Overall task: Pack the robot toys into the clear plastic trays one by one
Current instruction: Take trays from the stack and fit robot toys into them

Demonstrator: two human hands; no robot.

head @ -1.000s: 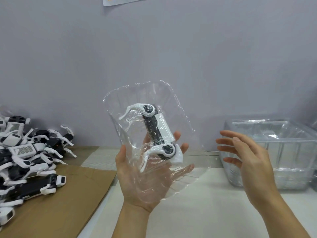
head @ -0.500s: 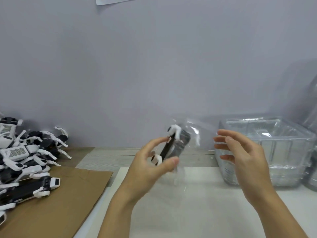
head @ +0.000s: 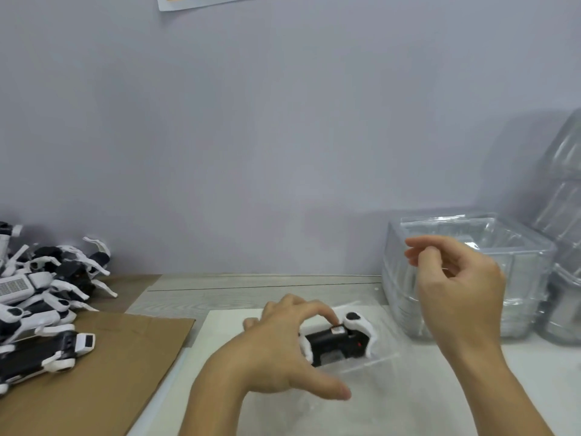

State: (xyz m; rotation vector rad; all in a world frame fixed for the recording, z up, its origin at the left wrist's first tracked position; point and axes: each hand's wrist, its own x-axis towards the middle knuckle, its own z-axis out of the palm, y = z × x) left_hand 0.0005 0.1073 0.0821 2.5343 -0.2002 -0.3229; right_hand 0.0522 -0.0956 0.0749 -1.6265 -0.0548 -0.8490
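A black and white robot toy [head: 339, 339] lies in a clear plastic tray [head: 385, 354] on the white mat in front of me. My left hand [head: 283, 347] reaches over the toy, with a fingertip pressing on its top and the thumb spread out below. My right hand [head: 456, 284] hovers above and to the right of the toy with loosely curled fingers, holding nothing. A pile of several black and white robot toys [head: 41, 303] lies at the far left.
A stack of clear plastic trays [head: 522, 256] stands at the right against the wall, with more clear trays [head: 562, 215] piled behind it. A brown cardboard sheet [head: 103, 363] covers the table's left part. The white mat [head: 408, 404] spreads under my hands.
My left hand has brought the tray with the toy down from mid-air onto the white mat and now presses on the toy. My right hand has stayed raised at the right.
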